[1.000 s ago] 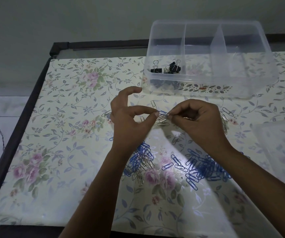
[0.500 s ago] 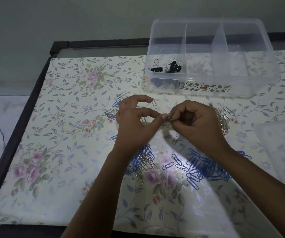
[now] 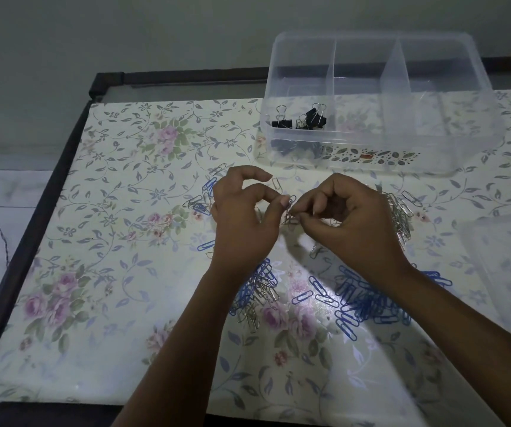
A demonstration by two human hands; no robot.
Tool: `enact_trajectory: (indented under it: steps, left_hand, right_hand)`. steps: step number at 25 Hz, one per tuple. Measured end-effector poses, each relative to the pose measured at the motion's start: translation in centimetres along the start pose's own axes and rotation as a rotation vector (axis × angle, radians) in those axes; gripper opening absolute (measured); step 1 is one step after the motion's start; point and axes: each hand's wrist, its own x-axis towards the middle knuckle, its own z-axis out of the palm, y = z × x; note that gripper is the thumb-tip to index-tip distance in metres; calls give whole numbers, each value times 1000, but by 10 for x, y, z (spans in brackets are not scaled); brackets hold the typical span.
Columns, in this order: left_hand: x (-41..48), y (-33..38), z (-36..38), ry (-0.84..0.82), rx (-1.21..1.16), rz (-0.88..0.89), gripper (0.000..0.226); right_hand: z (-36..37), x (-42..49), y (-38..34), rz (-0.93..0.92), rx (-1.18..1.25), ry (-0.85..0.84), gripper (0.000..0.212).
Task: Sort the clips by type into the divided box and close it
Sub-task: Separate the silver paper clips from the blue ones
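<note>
Frame centre: left hand [image 3: 242, 220] and right hand [image 3: 359, 226] both pinching 1 tangled clump of blue and silver wire paperclips [image 3: 290, 211].

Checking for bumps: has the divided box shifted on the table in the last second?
No. The divided box sits in the same place relative to the table frame corner to its left.

Counter [image 3: 118, 272] cover: cream ground, all-over floral print of pink roses with green and grey-blue leaves on vines. Frame [image 3: 51, 195]: dark brown to black. Divided box [image 3: 463, 87]: clear, colourless. Band [image 3: 343, 156] along its front base: dark leaves and dots, one red mark. Binder clips [image 3: 312, 117]: black, silver wire handles. Blue paper clips [image 3: 362, 300]: bright blue. Silver paper clips [image 3: 399, 211]: metallic grey. Wall [image 3: 125, 32]: plain grey.
</note>
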Motion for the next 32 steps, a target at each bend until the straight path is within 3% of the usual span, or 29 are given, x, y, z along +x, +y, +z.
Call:
enact_trajectory:
  steps: [5,12,15,21,28,32]
  left_hand:
    - [4,8,-2,1,-244,-155,19]
    - [4,7,-3,6,-194,-141,13]
    - [3,7,0,-6,-166,-102,10]
    - [3,5,0,-49,-223,-130,5]
    - [4,14,-6,-68,-409,-307,21]
    - [2,16,-5,-51,-420,-310,21]
  right_hand:
    - [13,-11,-4,-13,-90,-219,38]
    - [0,0,13,106,-297,117,18]
    - [4,-1,7,140,-239,120,12]
    - [7,-1,3,263,-29,64,19]
    - [5,0,3,203,18,7,23]
    - [5,0,6,134,-17,13,23]
